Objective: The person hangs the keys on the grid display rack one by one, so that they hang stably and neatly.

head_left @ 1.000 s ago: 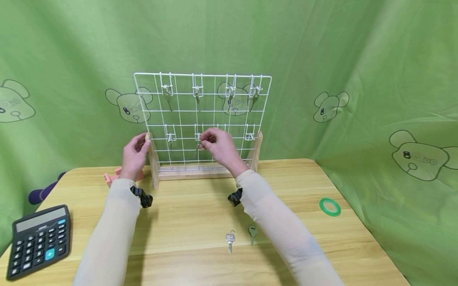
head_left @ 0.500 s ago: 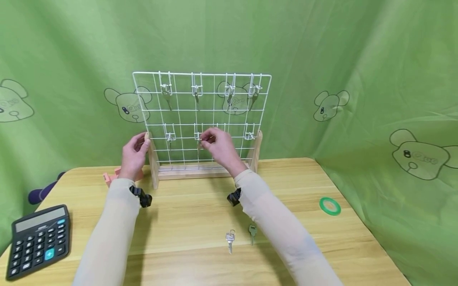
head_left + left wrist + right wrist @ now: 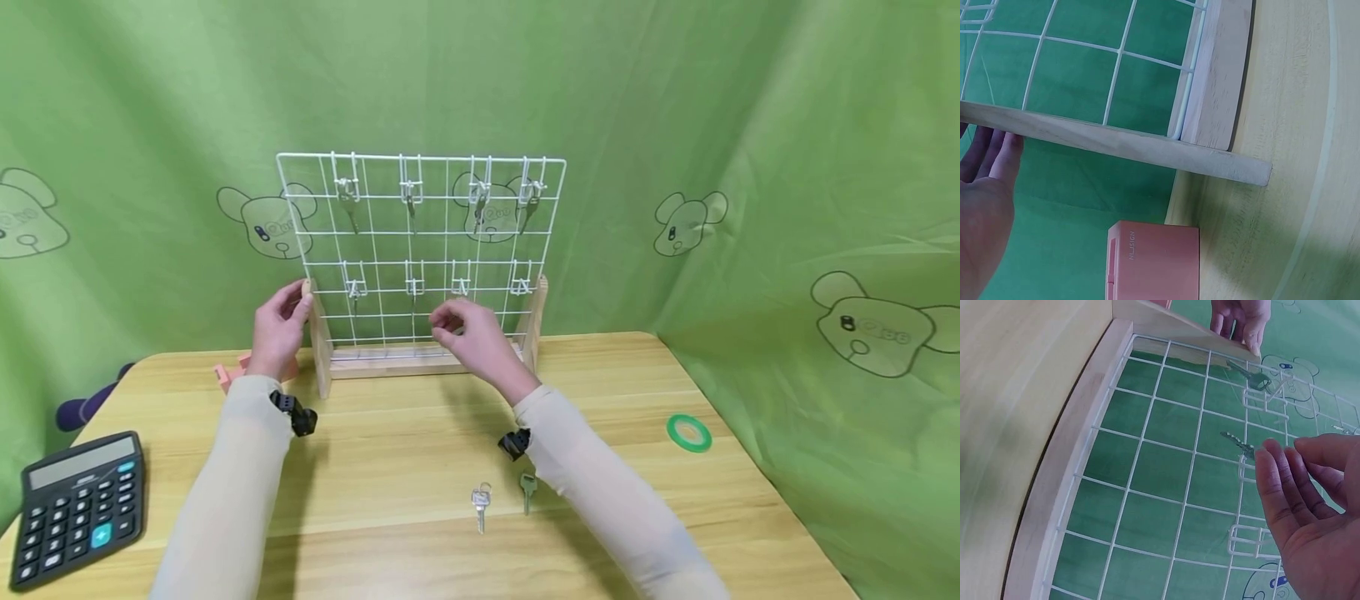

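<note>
Right hand drawn back, key seemingly left hooked on rack

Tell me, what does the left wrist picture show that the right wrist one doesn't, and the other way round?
Only the left wrist view shows lettering on the pink box and the bottom end of the stand.

Only the right wrist view shows the right hand and keys on the hooks.

Both show the left hand, white grid, table and green cloth. A pink sliver at the right view's top edge is probably that box.
</note>
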